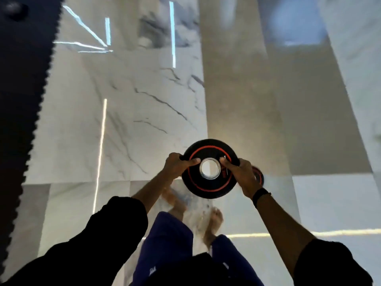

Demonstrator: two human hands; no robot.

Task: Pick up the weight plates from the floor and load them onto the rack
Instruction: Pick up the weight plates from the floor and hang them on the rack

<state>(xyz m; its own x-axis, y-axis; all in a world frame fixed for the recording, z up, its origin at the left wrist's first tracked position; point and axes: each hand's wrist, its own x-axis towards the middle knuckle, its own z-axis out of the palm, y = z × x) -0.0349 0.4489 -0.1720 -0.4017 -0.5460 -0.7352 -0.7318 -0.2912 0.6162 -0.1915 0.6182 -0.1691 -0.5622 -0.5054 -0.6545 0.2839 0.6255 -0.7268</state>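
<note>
A black weight plate [208,186] with a red ring and a steel-lined centre hole is held flat above the floor in front of me. My left hand [177,165] grips its left edge, thumb lying on top near the hole. My right hand [240,175] grips its right edge, thumb on top as well. A second, smaller black plate with red marking [259,176] peeks out behind my right hand; I cannot tell whether it lies on the floor or is held. No rack is in view.
Glossy white marble floor [144,120] with a beige strip [268,120] spreads ahead. A dark jagged-edged rubber mat [20,100] borders the left. My bare feet [212,226] stand under the plate.
</note>
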